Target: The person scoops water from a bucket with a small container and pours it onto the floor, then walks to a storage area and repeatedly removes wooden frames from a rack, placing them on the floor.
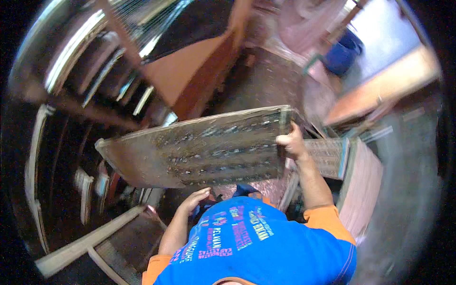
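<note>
A long, shallow panel (209,147) with a pale wooden edge and a dark, speckled face hangs tilted across the middle of the view, in front of my body. My right hand (294,141) grips its right end, the thumb lying on the near face and the other fingers partly hidden behind the edge. Below the panel's lower edge, close to my blue shirt, is my left hand (195,198). Its fingers are stretched out, it holds nothing, and it appears apart from the panel.
Dark racks with several pale-edged boards (102,76) line the left side. A wooden beam (90,237) crosses the lower left. An orange-brown panel (199,66) stands ahead. To the right are a stack with pinkish sides (363,178) and, farther off, a dark blue container (343,52).
</note>
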A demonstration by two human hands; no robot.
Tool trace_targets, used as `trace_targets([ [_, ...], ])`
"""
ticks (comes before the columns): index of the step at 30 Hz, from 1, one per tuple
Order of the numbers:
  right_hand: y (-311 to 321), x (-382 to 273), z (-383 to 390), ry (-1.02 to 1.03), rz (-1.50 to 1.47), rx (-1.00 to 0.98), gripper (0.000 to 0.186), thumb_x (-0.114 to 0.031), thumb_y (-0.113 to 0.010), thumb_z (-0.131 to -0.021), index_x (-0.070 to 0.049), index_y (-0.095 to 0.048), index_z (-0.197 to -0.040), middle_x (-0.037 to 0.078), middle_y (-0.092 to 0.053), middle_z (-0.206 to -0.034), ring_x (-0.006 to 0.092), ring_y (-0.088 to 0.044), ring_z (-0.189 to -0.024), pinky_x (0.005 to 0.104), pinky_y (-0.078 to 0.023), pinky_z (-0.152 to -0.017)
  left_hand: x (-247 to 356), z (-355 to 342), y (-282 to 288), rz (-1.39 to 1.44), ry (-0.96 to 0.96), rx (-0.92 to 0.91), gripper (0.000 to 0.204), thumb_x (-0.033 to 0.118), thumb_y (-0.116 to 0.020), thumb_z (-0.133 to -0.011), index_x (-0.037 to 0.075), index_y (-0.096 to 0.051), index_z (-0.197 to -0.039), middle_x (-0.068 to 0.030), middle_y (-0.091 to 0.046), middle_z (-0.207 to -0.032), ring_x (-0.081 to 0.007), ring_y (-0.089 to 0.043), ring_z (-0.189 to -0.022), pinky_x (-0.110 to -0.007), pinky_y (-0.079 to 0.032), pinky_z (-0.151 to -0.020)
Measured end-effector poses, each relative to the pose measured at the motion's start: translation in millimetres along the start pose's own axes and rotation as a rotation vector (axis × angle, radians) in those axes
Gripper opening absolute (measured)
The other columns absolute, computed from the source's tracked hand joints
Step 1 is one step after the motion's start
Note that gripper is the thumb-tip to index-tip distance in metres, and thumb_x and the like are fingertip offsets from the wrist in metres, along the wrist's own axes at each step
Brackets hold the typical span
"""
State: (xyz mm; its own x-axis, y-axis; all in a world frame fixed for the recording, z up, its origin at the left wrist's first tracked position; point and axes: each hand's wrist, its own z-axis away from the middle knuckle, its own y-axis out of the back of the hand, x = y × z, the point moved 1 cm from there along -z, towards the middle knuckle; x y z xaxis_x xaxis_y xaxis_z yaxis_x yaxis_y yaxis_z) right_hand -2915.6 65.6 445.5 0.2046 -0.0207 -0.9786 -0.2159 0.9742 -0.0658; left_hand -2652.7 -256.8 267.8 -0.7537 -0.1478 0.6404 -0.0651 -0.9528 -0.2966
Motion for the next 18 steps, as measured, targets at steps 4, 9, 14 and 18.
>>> trace_targets([
  [4,28.4,0.0,55.7,0.246,0.527,0.126,0.038,-0.003,-0.064,-0.061,-0.005,-0.056,-0.099,0.007,-0.061,-0.078,0.0124,-0.058,-0.075,0.0295,-0.047,-0.066,-0.7,-27.6,-11.8,-0.299,0.201,0.128,0.058,0.038,-0.056,-0.091,0.006,-0.044,-0.137,-0.0124,-0.044,-0.141,-0.0217,-0.04,-0.13,-0.034,-0.029,-0.107],
  [9,95.0,49.0,70.1,0.003,0.871,0.322,0.032,-0.011,-0.064,-0.064,-0.008,-0.052,-0.093,0.021,-0.064,-0.082,0.0402,-0.062,-0.078,0.0477,-0.048,-0.066,-36.3,-33.0,5.8,-0.207,0.375,0.422,0.057,0.041,-0.057,-0.089,0.017,-0.044,-0.139,-0.0069,-0.053,-0.131,-0.0241,-0.052,-0.114,-0.038,-0.04,-0.09],
  [14,207.2,90.5,84.9,-0.238,0.96,0.57,0.038,-0.012,-0.063,-0.066,-0.009,-0.056,-0.104,0.023,-0.065,-0.087,0.0414,-0.063,-0.085,0.0491,-0.049,-0.072,-87.8,-11.5,24.9,-0.386,0.398,0.421,0.053,0.046,-0.056,-0.088,0.021,-0.048,-0.134,-0.001,-0.058,-0.113,-0.0195,-0.055,-0.098,-0.034,-0.04,-0.071],
  [18,295.3,110.6,99.6,-0.345,1.11,0.746,0.044,-0.014,-0.065,-0.068,-0.008,-0.055,-0.11,0.022,-0.066,-0.091,0.0406,-0.063,-0.088,0.0479,-0.049,-0.077,-116.6,-15.0,19.6,-0.291,0.386,0.361,0.051,0.039,-0.057,-0.09,0.012,-0.047,-0.133,-0.0076,-0.056,-0.118,-0.0251,-0.054,-0.103,-0.042,-0.045,-0.081],
])
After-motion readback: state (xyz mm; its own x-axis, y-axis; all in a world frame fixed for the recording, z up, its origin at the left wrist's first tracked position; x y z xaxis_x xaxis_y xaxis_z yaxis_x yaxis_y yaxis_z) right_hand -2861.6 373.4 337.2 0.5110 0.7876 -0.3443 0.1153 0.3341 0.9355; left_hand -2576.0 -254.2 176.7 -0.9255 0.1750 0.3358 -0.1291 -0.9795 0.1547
